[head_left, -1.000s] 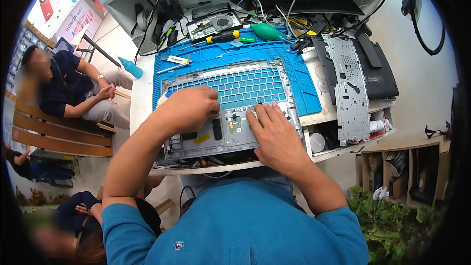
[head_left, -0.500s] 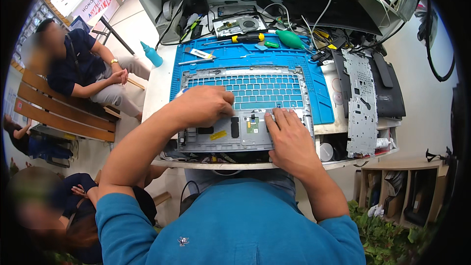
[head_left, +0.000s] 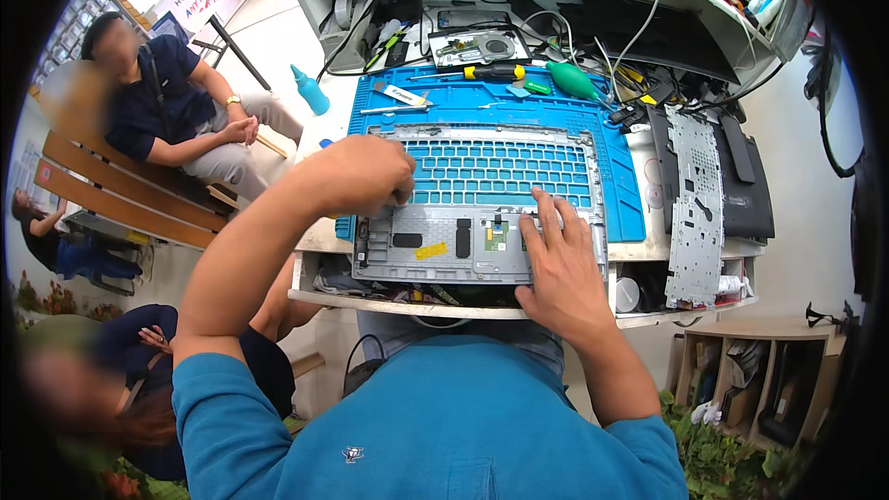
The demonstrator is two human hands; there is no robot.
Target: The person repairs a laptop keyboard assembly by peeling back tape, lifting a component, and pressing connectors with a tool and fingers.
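My left hand [head_left: 366,171] is curled over the left side of a silver laptop top case [head_left: 504,267], by its open key grid; what its fingers hold, if anything, is hidden. My right hand [head_left: 562,273] rests spread on the right part of the palm rest, beside a small green board [head_left: 495,239]. The case lies on a blue repair mat [head_left: 623,185]. Behind it are a yellow-black screwdriver [head_left: 491,72], a green air blower [head_left: 573,81] and a small white blade-like tool [head_left: 405,95].
A perforated metal plate [head_left: 694,213] leans over black laptop parts [head_left: 745,157] at the right. A blue bottle [head_left: 311,93] stands at the mat's left. Cables and a fan assembly [head_left: 470,50] crowd the back. Seated people [head_left: 167,120] are at the left and lower left [head_left: 111,380].
My left hand has moved left along the case, away from the middle toward its left edge. My right hand remains on the palm rest. The whole view has shifted slightly.
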